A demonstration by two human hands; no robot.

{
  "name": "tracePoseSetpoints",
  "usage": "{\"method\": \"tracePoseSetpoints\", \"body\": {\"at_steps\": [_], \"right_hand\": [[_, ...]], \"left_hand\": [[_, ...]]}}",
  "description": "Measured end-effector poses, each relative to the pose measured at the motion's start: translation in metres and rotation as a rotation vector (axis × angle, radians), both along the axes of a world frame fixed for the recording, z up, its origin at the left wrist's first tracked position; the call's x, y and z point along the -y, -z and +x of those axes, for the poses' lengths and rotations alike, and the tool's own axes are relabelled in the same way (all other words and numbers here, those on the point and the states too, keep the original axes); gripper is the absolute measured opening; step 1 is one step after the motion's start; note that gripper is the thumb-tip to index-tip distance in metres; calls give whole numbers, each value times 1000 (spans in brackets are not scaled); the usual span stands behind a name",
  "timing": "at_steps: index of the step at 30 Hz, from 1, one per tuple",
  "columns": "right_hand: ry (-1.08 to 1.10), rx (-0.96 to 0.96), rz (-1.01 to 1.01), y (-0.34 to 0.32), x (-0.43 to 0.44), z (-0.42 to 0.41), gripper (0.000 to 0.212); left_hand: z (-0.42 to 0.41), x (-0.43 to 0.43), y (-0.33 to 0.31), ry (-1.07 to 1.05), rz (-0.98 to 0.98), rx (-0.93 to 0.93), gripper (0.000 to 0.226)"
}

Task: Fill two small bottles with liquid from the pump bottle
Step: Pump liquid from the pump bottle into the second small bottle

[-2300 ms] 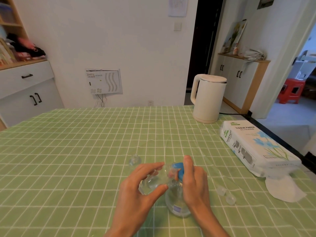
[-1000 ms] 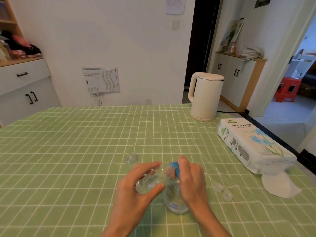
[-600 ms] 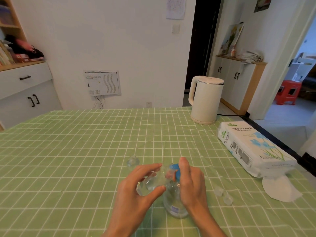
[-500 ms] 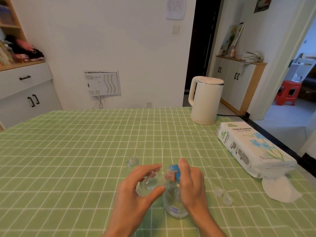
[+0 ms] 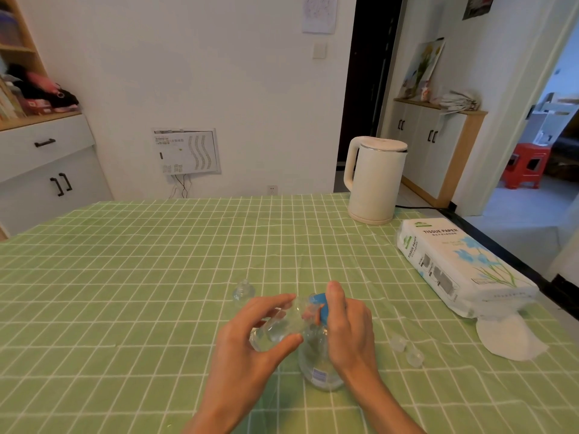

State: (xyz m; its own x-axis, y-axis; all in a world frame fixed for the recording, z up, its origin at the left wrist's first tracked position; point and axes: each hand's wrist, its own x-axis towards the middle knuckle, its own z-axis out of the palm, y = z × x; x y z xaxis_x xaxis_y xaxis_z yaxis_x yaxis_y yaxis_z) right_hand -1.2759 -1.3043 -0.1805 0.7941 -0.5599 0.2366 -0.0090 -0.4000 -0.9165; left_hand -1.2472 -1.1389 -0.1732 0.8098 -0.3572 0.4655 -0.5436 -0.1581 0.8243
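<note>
A clear pump bottle (image 5: 316, 368) with a blue pump head (image 5: 320, 306) stands near the table's front edge. My right hand (image 5: 347, 330) is wrapped over the pump head. My left hand (image 5: 250, 349) holds a small clear bottle (image 5: 279, 327) tilted on its side, its mouth against the pump's nozzle. Liquid shows inside the small bottle. A second small clear bottle (image 5: 242, 291) stands upright on the cloth, just beyond my left hand. Two small clear caps (image 5: 407, 350) lie to the right of the pump bottle.
The table wears a green checked cloth (image 5: 141, 277). A white electric kettle (image 5: 374, 180) stands at the far right. A tissue paper pack (image 5: 460, 270) lies along the right edge, with a loose white tissue (image 5: 507, 338) in front of it.
Both hands keep the same hold on the small bottle and the pump head. Only the camera view has shifted slightly.
</note>
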Motion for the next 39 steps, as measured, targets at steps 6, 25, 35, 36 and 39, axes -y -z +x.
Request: {"method": "tracePoseSetpoints", "body": {"at_steps": [6, 25, 35, 36, 39], "right_hand": [[-5, 30, 14, -2, -1, -1, 85], [22, -6, 40, 0, 0, 0, 91], [-12, 52, -10, -6, 0, 1, 52], [-17, 54, -13, -5, 0, 1, 52], [-13, 37, 37, 0, 1, 0, 70]], "left_hand": [[1, 0, 1, 0, 6, -3, 52], [1, 0, 1, -2, 3, -1, 51], [1, -1, 7, -13, 2, -10, 52], [1, -1, 8, -11, -3, -17, 51], [1, 0, 6, -8, -15, -20, 50]]}}
